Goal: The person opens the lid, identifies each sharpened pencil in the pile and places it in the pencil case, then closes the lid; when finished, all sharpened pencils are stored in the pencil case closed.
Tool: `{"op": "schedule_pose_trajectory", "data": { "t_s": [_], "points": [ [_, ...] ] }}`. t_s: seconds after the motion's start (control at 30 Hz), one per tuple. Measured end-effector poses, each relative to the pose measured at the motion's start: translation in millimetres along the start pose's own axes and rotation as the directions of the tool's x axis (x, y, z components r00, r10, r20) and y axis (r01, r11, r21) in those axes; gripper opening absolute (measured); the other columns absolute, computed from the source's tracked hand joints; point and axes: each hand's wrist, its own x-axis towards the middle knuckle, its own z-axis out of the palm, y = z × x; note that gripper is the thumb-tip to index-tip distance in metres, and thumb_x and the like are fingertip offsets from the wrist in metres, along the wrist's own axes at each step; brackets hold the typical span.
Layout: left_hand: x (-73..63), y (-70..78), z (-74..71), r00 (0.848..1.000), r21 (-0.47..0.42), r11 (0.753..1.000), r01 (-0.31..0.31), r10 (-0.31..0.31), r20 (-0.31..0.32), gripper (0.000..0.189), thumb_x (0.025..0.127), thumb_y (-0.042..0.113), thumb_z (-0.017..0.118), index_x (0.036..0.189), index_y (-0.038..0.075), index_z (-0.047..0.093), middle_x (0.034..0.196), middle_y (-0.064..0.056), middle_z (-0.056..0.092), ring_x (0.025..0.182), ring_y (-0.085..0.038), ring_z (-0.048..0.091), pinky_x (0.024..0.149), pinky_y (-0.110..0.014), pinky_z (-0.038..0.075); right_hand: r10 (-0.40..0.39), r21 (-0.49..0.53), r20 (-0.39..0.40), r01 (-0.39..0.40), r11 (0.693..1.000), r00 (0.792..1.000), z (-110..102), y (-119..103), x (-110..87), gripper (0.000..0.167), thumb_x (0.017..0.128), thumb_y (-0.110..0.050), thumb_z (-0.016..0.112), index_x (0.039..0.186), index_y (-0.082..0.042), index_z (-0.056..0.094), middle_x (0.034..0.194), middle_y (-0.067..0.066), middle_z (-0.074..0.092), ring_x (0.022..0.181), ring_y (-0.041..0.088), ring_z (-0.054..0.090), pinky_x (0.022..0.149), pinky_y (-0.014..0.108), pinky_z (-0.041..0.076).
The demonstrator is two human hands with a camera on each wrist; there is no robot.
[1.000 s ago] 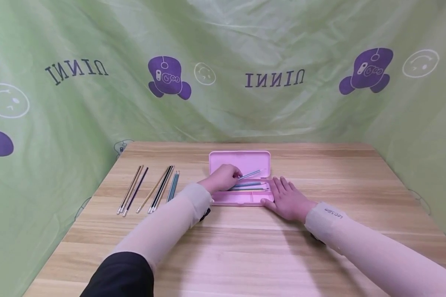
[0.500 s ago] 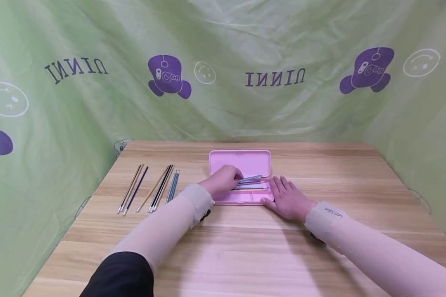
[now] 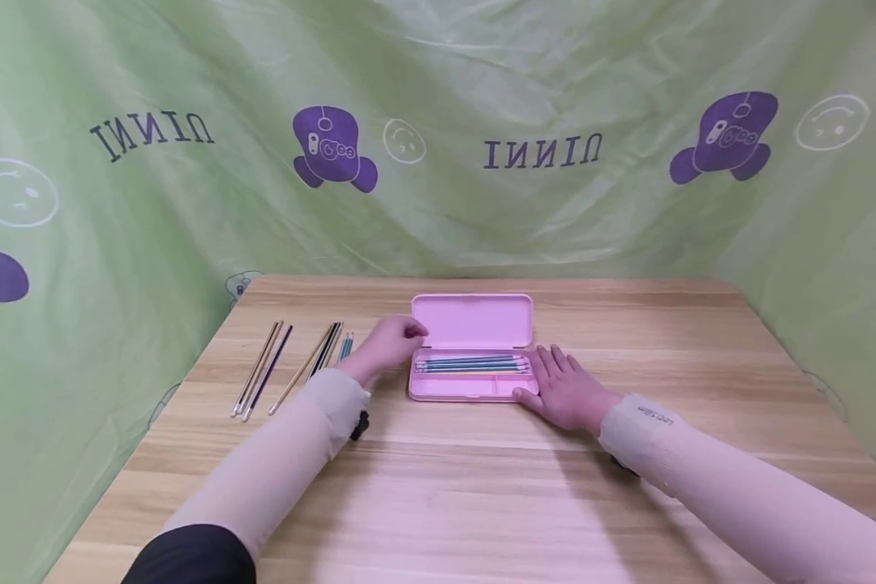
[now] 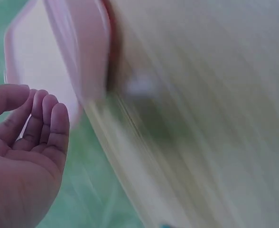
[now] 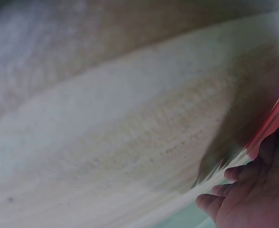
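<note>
A pink pencil case (image 3: pixel 453 389) lies on the table with its lid (image 3: pixel 474 320) folded back. Several pencils (image 3: pixel 470 365) lie side by side in its long rear compartment; the front compartments hold nothing. My left hand (image 3: pixel 388 345) is at the case's left side, by the lid's edge. In the left wrist view that left hand (image 4: pixel 28 137) has loosely bent fingers, the thumb near the index fingertip, and nothing between them. My right hand (image 3: pixel 565 391) rests with spread fingers against the case's right end; in the right wrist view the pink case (image 5: pixel 272 121) shows beside it.
Left of the case, several more pencils lie on the wooden table (image 3: pixel 467 487) in loose groups: a left group (image 3: pixel 263 373), a middle group (image 3: pixel 310 365) and teal ones (image 3: pixel 346 345) partly behind my left hand. A green printed curtain (image 3: pixel 438 219) hangs around the table's back and sides.
My left hand lets go of a teal pencil, which now lies in the case's rear compartment with the others. The hand has moved left, out of the case. My right hand stays in place.
</note>
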Motion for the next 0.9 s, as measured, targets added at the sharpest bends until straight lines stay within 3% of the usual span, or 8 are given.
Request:
{"op": "schedule_pose_trajectory", "data": {
  "t_s": [0.1,0.23,0.37,0.5,0.63,0.9],
  "points": [
    [-10.1,-18.4,-16.4,0.995,-0.072,0.995,0.067,-0.072,-0.068,0.026,0.098,0.004,0.061,0.121,-0.009,0.068,0.121,-0.024,0.068,0.112,-0.035,0.064,0.098,-0.044,0.053,0.003,0.002,0.005,-0.003,1.000,1.000,0,0,-0.2,0.085,0.109,-0.053,0.037,0.157,0.014,0.016,0.164,0.035,0.014,0.151,0.054,0.010,0.122,0.064,0.013],
    [-24.9,-42.5,-35.9,0.978,-0.140,0.980,0.139,-0.158,-0.139,0.029,0.101,0.004,0.057,0.124,-0.011,0.065,0.124,-0.027,0.066,0.113,-0.037,0.063,0.097,-0.045,0.053,0.002,0.002,0.004,-0.002,1.000,1.000,1,1,0.1,0.085,0.109,-0.052,0.037,0.157,0.015,0.016,0.164,0.035,0.014,0.151,0.054,0.010,0.122,0.064,0.013],
    [-39.7,-63.3,-52.9,0.943,-0.213,0.956,0.203,-0.249,-0.220,0.033,0.102,0.005,0.054,0.129,-0.012,0.061,0.126,-0.028,0.064,0.112,-0.036,0.061,0.092,-0.037,0.053,0.001,0.003,0.003,-0.001,1.000,1.000,0,1,0.3,0.084,0.109,-0.052,0.037,0.157,0.015,0.016,0.164,0.035,0.014,0.151,0.054,0.010,0.122,0.064,0.013],
    [-52.2,-77.7,-64.6,0.907,-0.235,0.935,0.265,-0.324,-0.268,0.035,0.104,0.008,0.052,0.132,-0.012,0.059,0.129,-0.029,0.060,0.116,-0.037,0.058,0.096,-0.040,0.051,0.001,0.009,0.009,-0.001,1.000,1.000,1,1,0.7,0.085,0.109,-0.052,0.037,0.157,0.015,0.016,0.164,0.034,0.013,0.151,0.054,0.010,0.122,0.064,0.012],
    [-58.6,-82.4,-66.6,0.907,-0.166,0.940,0.297,-0.332,-0.258,0.035,0.104,0.008,0.050,0.131,-0.012,0.059,0.127,-0.029,0.060,0.118,-0.038,0.057,0.103,-0.048,0.048,0.002,0.009,0.017,-0.002,1.000,1.000,0,1,0.7,0.085,0.109,-0.053,0.036,0.157,0.015,0.015,0.165,0.034,0.013,0.151,0.054,0.009,0.122,0.064,0.012],
    [-59.0,-77.9,-63.6,0.932,0.021,0.953,0.302,-0.291,-0.216,0.038,0.100,0.007,0.052,0.131,-0.013,0.059,0.126,-0.030,0.063,0.117,-0.041,0.060,0.103,-0.051,0.049,0.007,0.001,0.020,-0.007,1.000,1.000,0,3,1.2,0.087,0.109,-0.055,0.035,0.158,0.014,0.014,0.165,0.034,0.013,0.151,0.053,0.009,0.122,0.064,0.013]
  ]
}}
